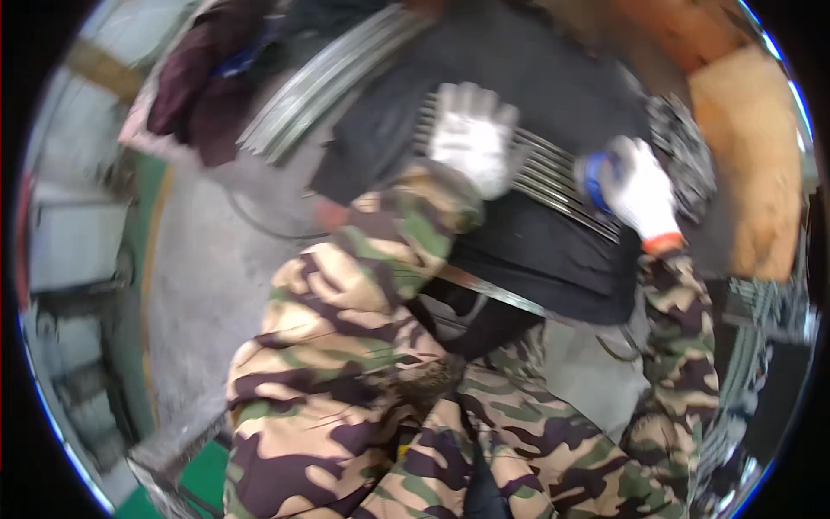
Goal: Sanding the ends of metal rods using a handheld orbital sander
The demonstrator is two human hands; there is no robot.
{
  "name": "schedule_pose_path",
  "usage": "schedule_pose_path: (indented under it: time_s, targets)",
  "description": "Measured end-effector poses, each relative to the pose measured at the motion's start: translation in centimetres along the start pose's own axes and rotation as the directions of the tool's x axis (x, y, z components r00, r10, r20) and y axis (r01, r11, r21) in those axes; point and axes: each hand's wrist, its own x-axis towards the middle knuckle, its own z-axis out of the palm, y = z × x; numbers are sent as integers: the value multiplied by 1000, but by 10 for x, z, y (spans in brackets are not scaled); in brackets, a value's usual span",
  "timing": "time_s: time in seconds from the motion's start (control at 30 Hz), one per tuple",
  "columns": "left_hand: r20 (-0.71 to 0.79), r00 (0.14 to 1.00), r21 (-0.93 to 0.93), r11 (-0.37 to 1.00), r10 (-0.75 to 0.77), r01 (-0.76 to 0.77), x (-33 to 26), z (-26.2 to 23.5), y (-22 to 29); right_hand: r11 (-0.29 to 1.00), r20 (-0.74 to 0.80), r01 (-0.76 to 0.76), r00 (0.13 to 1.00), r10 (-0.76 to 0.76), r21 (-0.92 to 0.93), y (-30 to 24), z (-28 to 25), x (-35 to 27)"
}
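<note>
Closest to me are the camouflage sleeves (pixel 346 363) of my jacket, filling the lower part of the view as both arms reach forward and up. Just past them a thin metal strip (pixel 497 292) runs along the near edge of a black surface (pixel 536 251), which looks like a dark mat or padded cover. On that surface lies a row of thin metal rods (pixel 553 177), side by side and slanting down toward my right. My left hand (pixel 474 134), in a white work glove, rests flat on the rods with fingers spread wide, pressing rather than gripping. My right hand (pixel 635 186), gloved in white with a blue patch and an orange cuff, sits at the right end of the same rods; it looks curled at their ends, though the blur keeps me from telling whether it really grips them. Just beyond that hand is a dark tangled coil (pixel 683 151) of what seems to be wire or chain. Farther off to my left a second bundle of long bars (pixel 328 82) leans diagonally, with a dark red cloth (pixel 203 86) heaped beside it, and an orange-brown board (pixel 752 147) stands at the far right. The grey floor (pixel 199 259) shows well below on the left. As I judge it, the rods lie loose on a slope, so uneven pressure could let them roll or fan apart, and an end could snag the coil.
</note>
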Motion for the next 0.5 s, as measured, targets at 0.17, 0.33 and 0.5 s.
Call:
schedule_pose_path:
  time_s: [0.17,0.33,0.5]
  targets:
    - [-69,982,-10,984,174,-175,17,8,8,998,33,53,998,-53,22,-13,-29,-38]
    - [146,984,1,994,106,-107,31,2,15,992,78,-100,991,106,-77,15,-21,-12]
    - [120,986,14,993,115,-118,31,1,21,1000,115,-1,993,-2,20,7,-34,-46]
